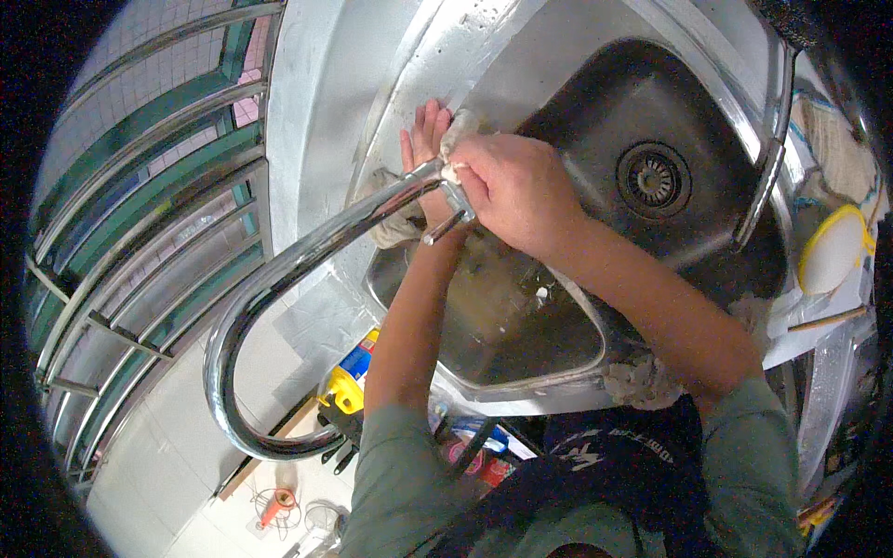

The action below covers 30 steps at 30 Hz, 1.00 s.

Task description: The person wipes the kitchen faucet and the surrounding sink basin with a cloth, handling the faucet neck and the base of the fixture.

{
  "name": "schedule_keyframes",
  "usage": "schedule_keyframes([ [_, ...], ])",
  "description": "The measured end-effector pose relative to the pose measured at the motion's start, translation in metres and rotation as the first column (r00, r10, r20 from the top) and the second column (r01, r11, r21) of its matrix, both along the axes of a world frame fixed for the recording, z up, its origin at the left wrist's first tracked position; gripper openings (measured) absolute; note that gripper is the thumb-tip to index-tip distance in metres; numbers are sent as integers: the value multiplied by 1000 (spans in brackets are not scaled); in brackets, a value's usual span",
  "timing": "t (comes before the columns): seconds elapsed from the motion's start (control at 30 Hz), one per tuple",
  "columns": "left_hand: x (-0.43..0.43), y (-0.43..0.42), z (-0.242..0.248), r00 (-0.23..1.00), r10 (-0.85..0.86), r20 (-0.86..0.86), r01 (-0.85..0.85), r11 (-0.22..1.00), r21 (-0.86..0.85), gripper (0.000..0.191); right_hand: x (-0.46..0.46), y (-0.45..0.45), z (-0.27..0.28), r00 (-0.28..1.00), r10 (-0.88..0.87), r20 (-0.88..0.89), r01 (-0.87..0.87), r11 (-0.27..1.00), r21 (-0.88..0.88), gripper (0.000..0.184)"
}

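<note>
My right hand (520,185) is closed on a pale, wet-looking cloth (460,129) at the base of the chrome gooseneck faucet (234,349). Part of the cloth sticks out past my knuckles. The faucet's small lever (446,227) lies just below my fingers. My left hand (425,132) reaches behind the faucet, its fingers stretched out and apart over the steel ledge (391,104); the faucet and cloth partly cover it. A bunched pale cloth (394,227) lies by my left wrist. Whether both cloth parts are one piece, I cannot tell.
Below my arms is a small basin (481,373) with scraps in it. The larger basin (656,104) has a drain strainer (654,179). A yellow-rimmed strainer (834,251), a rag (827,146) and a yellow bottle (349,383) stand nearby. Metal window bars (146,209) line the left.
</note>
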<state>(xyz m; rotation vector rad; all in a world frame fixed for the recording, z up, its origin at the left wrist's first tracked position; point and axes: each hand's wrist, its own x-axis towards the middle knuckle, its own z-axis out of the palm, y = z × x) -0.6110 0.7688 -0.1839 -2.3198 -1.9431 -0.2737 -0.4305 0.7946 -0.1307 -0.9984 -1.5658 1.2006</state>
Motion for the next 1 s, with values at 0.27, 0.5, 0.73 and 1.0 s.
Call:
schedule_keyframes([
  [0.27, 4, -3, 0, 1000, 8, 15, -8, 1000, 2, 58, -11, 41, 13, 968, -54, -247, 0, 977, -213, 10],
  [0.5, 6, 0, 8, 990, -66, 125, 64, 998, 23, 56, 27, 55, -20, 966, -244, -85, 227, 958, -177, 15],
  [0.73, -2, -2, 1, 999, -16, 39, 17, 1000, -8, 57, 29, 50, -18, 995, -76, 68, 81, 994, -71, 15],
  [1.0, 2, -1, 5, 999, 34, -2, -34, 996, -79, 62, 15, 30, -21, 959, 272, 80, -271, 962, -15, 9],
])
